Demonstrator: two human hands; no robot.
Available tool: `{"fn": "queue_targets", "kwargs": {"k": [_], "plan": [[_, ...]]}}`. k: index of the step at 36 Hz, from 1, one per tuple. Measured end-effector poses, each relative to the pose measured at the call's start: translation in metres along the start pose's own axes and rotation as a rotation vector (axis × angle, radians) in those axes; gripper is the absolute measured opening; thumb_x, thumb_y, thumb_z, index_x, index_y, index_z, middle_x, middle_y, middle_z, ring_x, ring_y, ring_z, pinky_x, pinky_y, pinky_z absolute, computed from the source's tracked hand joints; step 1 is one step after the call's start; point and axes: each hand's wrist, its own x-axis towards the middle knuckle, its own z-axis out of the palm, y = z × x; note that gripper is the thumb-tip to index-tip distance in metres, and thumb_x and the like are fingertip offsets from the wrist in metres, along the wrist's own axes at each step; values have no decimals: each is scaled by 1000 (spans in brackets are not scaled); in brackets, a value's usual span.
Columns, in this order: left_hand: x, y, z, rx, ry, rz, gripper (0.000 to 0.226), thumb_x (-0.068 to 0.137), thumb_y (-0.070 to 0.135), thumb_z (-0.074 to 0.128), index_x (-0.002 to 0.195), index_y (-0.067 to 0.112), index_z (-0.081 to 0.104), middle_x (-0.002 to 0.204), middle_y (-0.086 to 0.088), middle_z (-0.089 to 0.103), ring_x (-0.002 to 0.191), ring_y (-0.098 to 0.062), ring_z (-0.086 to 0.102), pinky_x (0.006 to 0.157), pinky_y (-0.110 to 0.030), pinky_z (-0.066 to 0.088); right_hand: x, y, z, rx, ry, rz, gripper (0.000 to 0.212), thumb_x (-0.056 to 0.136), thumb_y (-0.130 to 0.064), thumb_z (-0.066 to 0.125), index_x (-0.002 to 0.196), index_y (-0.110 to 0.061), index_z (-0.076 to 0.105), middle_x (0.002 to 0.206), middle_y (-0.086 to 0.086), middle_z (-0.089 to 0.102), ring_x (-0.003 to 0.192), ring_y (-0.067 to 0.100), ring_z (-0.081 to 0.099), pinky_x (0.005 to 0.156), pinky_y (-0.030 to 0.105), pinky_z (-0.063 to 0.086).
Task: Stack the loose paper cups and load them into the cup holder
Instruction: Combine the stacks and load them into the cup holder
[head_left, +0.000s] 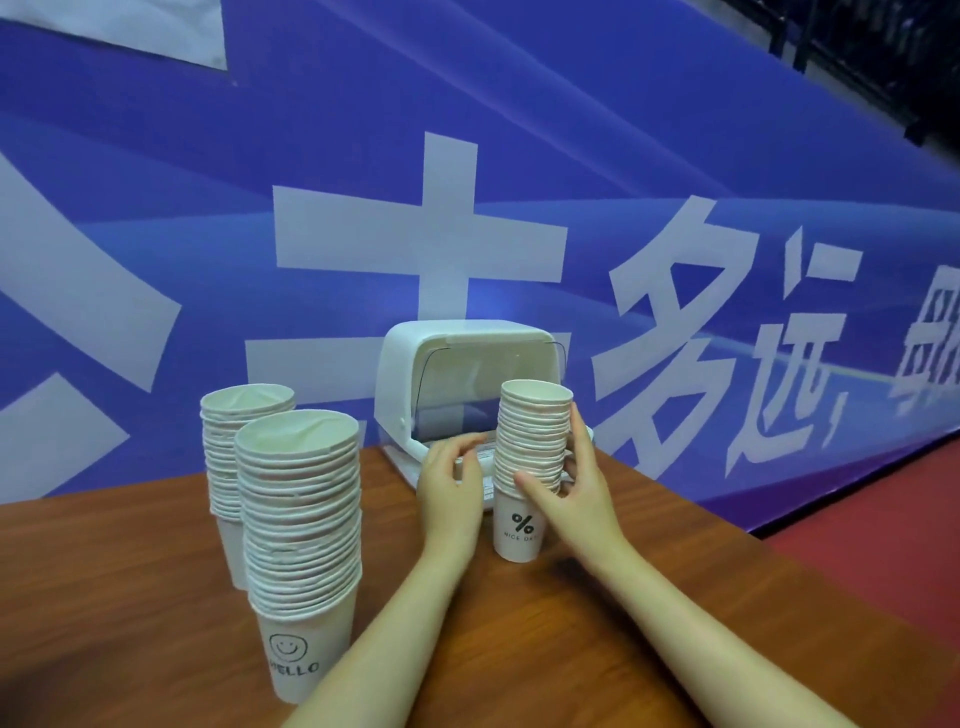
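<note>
A short stack of white paper cups (530, 441), its bottom cup marked "%", stands on the brown table (130, 597) in front of the white cup holder (452, 374), whose clear lid is raised. My right hand (576, 488) grips the lower rims of this stack with thumb in front and fingers behind. My left hand (452, 483) hovers just left of it with loosely curled fingers, holding nothing. Two taller stacks stand at the left: a near one (301, 519) with a smiley "HELLO" cup at the bottom, and a far one (236, 441) behind it.
A blue banner wall (467, 182) with large white characters rises right behind the table. The table's right edge (737, 551) drops off to a red floor (883, 519).
</note>
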Motion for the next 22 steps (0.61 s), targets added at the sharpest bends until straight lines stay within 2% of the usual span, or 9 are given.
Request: {"fn": "queue_targets", "kwargs": {"k": [2, 3, 6, 11, 14, 16, 19, 20, 22], "plan": [[4, -5, -3, 68, 77, 14, 30, 92, 2, 51, 111, 20, 66, 116, 2, 60, 102, -2, 53, 85, -6, 42, 3, 1, -3, 14, 6, 0, 97, 78, -26, 79, 153, -38, 19, 144, -11, 46, 127, 7, 51, 103, 36, 49], [6, -8, -5, 78, 92, -3, 33, 92, 3, 51, 118, 20, 64, 121, 3, 56, 108, -4, 50, 90, -9, 41, 6, 0, -6, 32, 10, -5, 95, 80, -20, 78, 153, -37, 19, 141, -10, 48, 124, 7, 53, 101, 33, 50], [11, -19, -7, 123, 47, -91, 44, 94, 10, 52, 136, 24, 51, 134, 3, 46, 125, -12, 42, 104, -30, 38, 25, -8, -14, 96, 70, 1, 90, 84, -11, 74, 152, -34, 20, 134, -8, 54, 117, 9, 59, 94, 27, 52], [13, -27, -9, 159, -10, -127, 47, 94, 12, 53, 139, 23, 47, 144, 0, 41, 135, -14, 34, 113, -39, 32, 74, -21, -7, 159, 199, 44, 96, 76, -34, 78, 151, -38, 18, 135, -7, 54, 114, 9, 58, 93, 43, 54], [15, -35, -16, 168, 3, -169, 47, 94, 14, 56, 139, 22, 47, 143, 0, 41, 135, -15, 34, 113, -37, 31, 100, -18, 13, 198, 186, 96, 102, 80, -29, 78, 152, -41, 8, 135, -5, 50, 108, 5, 58, 82, 43, 58], [17, -45, -20, 136, 22, -232, 49, 93, 20, 60, 140, 20, 46, 141, 1, 43, 131, -14, 39, 110, -31, 33, 114, -18, 28, 213, 194, 125, 108, 72, -38, 82, 150, -46, 8, 137, -6, 49, 115, 11, 56, 92, 50, 53], [19, -52, -21, 33, 29, -297, 50, 92, 23, 64, 139, 21, 48, 136, 5, 44, 122, -6, 41, 105, -25, 33, 125, -12, 45, 185, 185, 82, 99, 83, -20, 76, 154, -29, 8, 132, -4, 48, 107, 4, 56, 90, 24, 49], [20, -53, -20, 23, 27, -297, 48, 92, 22, 64, 138, 22, 49, 136, 6, 45, 122, -4, 40, 105, -24, 32, 125, -6, 48, 168, 161, 69, 97, 85, -15, 74, 154, -26, 7, 134, -3, 46, 108, 3, 55, 92, 21, 48], [21, -54, -19, 18, 24, -299, 47, 92, 22, 64, 137, 23, 50, 135, 9, 44, 120, -1, 38, 102, -20, 30, 120, 6, 53, 90, 98, 71, 106, 80, -20, 78, 155, -28, 4, 146, -4, 40, 125, 9, 48, 105, 33, 43]]}}
